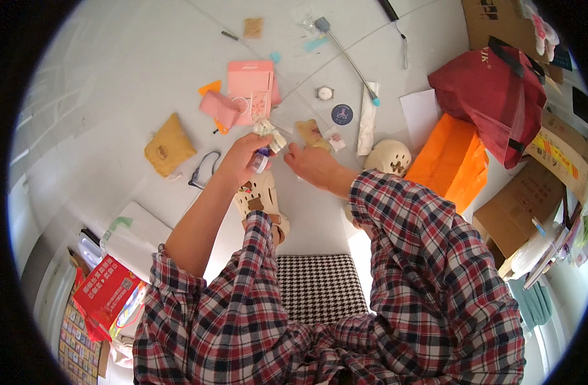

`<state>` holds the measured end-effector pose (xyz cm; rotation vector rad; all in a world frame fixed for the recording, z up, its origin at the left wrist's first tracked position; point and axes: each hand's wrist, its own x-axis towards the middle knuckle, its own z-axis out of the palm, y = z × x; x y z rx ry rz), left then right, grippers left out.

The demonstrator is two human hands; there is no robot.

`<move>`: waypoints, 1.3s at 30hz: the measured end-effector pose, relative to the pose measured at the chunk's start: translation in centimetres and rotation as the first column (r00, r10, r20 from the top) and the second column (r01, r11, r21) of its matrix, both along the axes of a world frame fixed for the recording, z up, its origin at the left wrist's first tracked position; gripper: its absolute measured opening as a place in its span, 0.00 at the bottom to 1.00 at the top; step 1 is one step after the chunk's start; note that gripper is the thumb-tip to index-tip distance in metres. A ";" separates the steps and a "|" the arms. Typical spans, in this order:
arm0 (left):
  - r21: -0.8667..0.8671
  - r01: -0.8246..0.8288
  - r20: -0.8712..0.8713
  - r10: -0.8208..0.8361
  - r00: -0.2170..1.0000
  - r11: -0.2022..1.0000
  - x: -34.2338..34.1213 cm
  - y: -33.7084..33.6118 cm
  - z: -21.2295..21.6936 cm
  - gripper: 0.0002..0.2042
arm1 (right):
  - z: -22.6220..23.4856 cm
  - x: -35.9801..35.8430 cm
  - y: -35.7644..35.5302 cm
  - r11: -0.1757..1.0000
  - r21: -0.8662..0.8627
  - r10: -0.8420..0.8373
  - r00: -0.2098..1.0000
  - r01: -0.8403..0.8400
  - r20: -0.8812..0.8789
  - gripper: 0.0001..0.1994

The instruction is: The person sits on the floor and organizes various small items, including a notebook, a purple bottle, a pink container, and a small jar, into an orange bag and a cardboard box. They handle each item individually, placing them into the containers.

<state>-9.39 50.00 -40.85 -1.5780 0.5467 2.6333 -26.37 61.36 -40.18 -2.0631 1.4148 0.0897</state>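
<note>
My left hand (243, 154) is closed round a small whitish bundle (271, 136), which looks like crumpled clear plastic. A purple-and-clear piece (262, 158) shows below its fingers. Just to the right, my right hand (316, 168) has its fingertips pressed together; anything between them is too small to make out. Beyond the hands lie a pink folder-like case (250, 74) and a pink flap or pouch (219, 109). A small tan, bear-shaped item (312, 133) lies beyond my right hand. My feet wear cream clogs (259, 192) below the hands.
Left on the floor are a mustard pouch (169, 146) and dark-framed glasses (204, 170). Farther right lie a watch (325, 94), a round dark-blue disc (342, 115) and a long-handled brush (348, 58). Orange (446, 160) and maroon bags (489, 96) and cardboard boxes (521, 205) line the right.
</note>
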 end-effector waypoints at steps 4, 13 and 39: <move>0.157 -0.144 -0.082 0.158 0.984 0.977 0.5 -0.3 -0.4 0.14 | -0.1 -0.1 0.2 1.000 0.019 0.012 0.999 -0.011 -0.041 0.15; 0.310 -0.238 -0.187 0.305 0.934 0.920 0.2 -0.5 0.0 0.15 | -0.5 -0.3 0.1 0.971 0.236 0.035 0.999 -0.024 -0.039 0.15; -0.547 0.221 0.302 -0.055 0.952 0.807 -1.0 2.9 -0.9 0.10 | 0.9 -1.0 -1.0 0.896 0.124 -0.443 0.882 0.427 0.164 0.17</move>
